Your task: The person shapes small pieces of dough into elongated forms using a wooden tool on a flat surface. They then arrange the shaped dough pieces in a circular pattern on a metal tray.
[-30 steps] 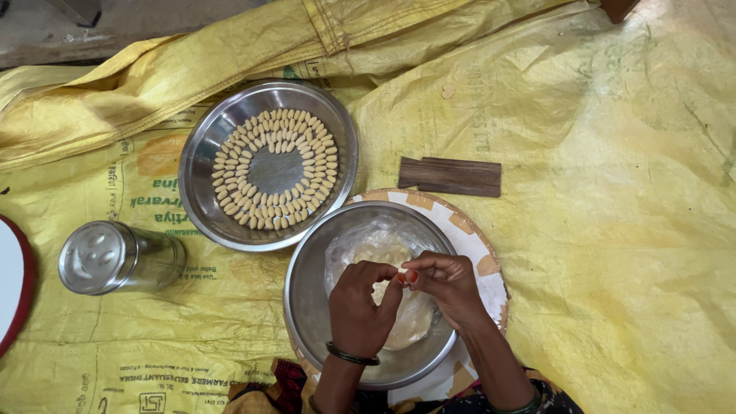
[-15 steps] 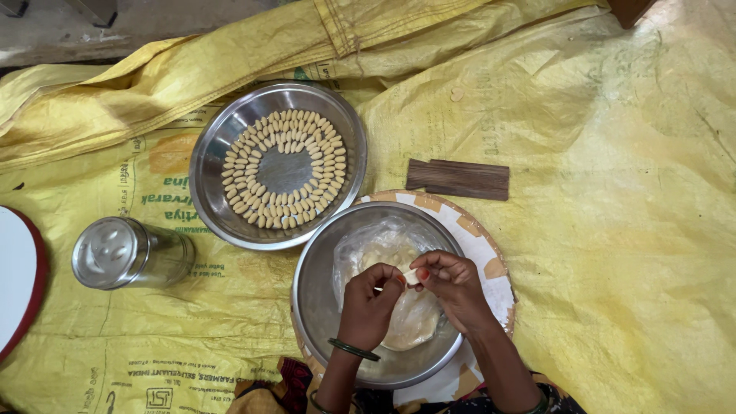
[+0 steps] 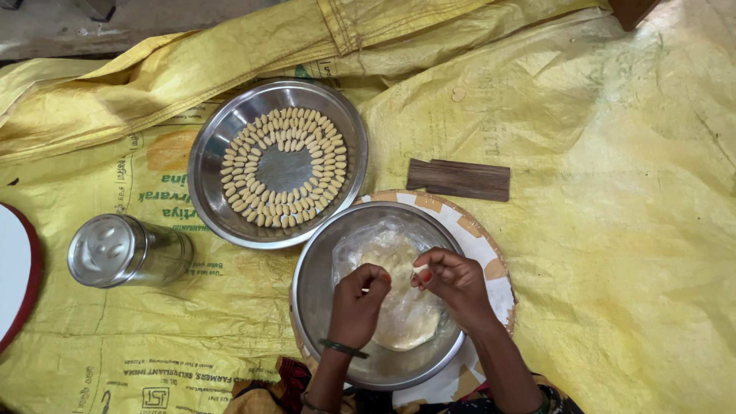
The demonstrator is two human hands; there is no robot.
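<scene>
Presently both hands over steel bowl (image 3: 314,284) at six o'clock: left hand (image 3: 359,305) and right hand (image 3: 452,280) close together, fingertips pinching small dough piece (image 3: 420,270). Dough lump (image 3: 402,322) directly beneath, right hand nearer. Filled tray (image 3: 230,138) at eleven o'clock.
</scene>
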